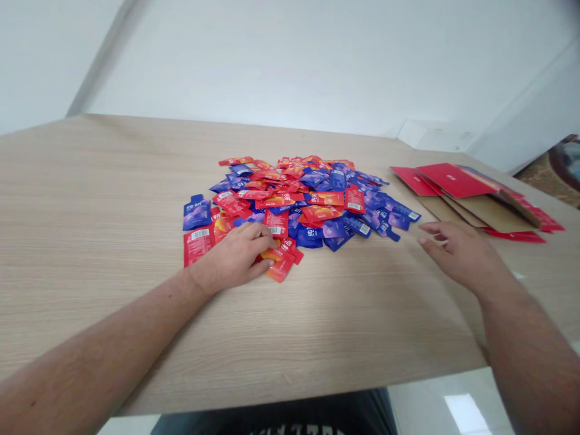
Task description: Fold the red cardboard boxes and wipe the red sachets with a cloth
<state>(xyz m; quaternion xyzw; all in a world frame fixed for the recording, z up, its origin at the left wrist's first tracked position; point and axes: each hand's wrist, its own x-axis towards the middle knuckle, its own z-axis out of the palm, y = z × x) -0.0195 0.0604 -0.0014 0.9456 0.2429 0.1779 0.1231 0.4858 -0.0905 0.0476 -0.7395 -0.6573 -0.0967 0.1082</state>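
Two bare hands are in view. The left hand [235, 257] rests at the near edge of a single heaped pile of foil sachets [299, 205], just below the middle of the frame. Its fingers curl down over red sachets, though I cannot tell whether they grip one. The right hand [462, 257] is to the right of the pile, near its blue fringe, with its fingers spread wide and holding nothing.

The sachets are too many to count, dozens at least, in red and blue. They are flat, glossy and roughly rectangular, and some show white barcodes. One blue sachet [197, 212] and one red sachet [198, 244] lie at the pile's left edge.

To the right, one overlapping stack of flattened cartons [471, 196], with red printed panels and plain brown cardboard panels, lies towards the table's far right corner. A narrow strip of tabletop separates it from the pile. The light wood-grain table [90, 241] has a straight far edge against a white wall [272, 66] and extends well left of the pile, giving the widest room for moving there.
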